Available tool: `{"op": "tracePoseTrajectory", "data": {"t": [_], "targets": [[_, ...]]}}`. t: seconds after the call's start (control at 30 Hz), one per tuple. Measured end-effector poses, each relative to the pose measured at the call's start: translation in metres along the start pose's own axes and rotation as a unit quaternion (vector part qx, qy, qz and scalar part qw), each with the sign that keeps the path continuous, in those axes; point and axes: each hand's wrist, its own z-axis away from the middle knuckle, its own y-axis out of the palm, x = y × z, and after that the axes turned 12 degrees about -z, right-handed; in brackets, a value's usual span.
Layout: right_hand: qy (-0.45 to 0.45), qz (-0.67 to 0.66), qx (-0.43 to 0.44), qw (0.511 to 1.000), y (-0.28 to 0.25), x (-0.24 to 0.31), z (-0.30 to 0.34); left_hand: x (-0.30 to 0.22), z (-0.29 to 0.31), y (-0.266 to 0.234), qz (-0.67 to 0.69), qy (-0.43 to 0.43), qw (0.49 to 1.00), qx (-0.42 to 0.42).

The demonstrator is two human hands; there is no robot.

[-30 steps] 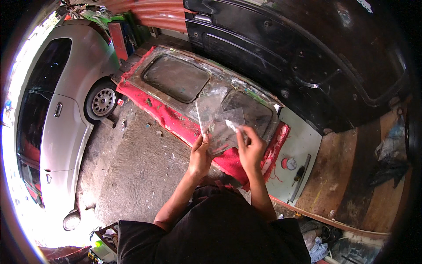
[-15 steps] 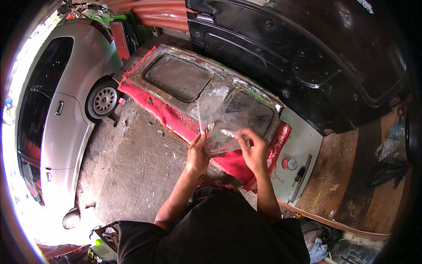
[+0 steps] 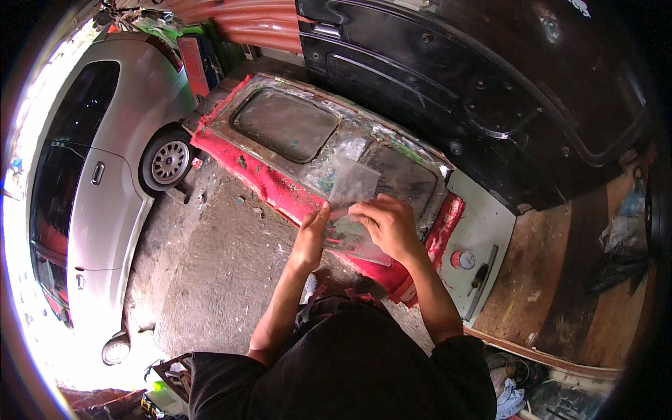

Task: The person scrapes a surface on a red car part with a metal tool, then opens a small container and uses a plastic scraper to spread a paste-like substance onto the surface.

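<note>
My left hand (image 3: 309, 239) grips a clear flat sheet (image 3: 355, 180) by its left edge, thumb on top. The sheet is tilted, with smudges on its lower part; I cannot tell whether it is glass or plastic. Over its middle, my right hand (image 3: 392, 227) has its fingers bent and drawn together. Whatever lies in those fingers is hidden by them. Below the sheet is a worn, paint-spattered panel (image 3: 353, 147) with two recessed windows, lying on red cloth (image 3: 262, 183).
A silver car (image 3: 115, 196) stands at the left. Behind the panel leans a large black sheet-metal part (image 3: 448, 84). On a pale board (image 3: 483, 217) at the right are a small round tin (image 3: 463, 259) and a dark-handled tool (image 3: 481, 276). Wooden boards (image 3: 539, 280) lie farther right.
My right hand has moved left and slightly up across the clear sheet. The small white thing between its fingers no longer shows. The sheet has shifted and turned slightly in my left hand.
</note>
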Motion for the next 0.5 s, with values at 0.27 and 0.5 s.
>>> {"op": "tracePoseTrajectory", "data": {"t": [0.27,0.5], "targets": [[-0.044,0.078,-0.037,0.995,0.006,0.006,0.024,-0.004,0.004,0.002,0.046,0.03,0.997,-0.051],[-0.029,0.075,0.042,0.996,-0.007,0.0,0.041,0.012,0.001,0.006,-0.008,0.051,0.981,-0.189]]}}
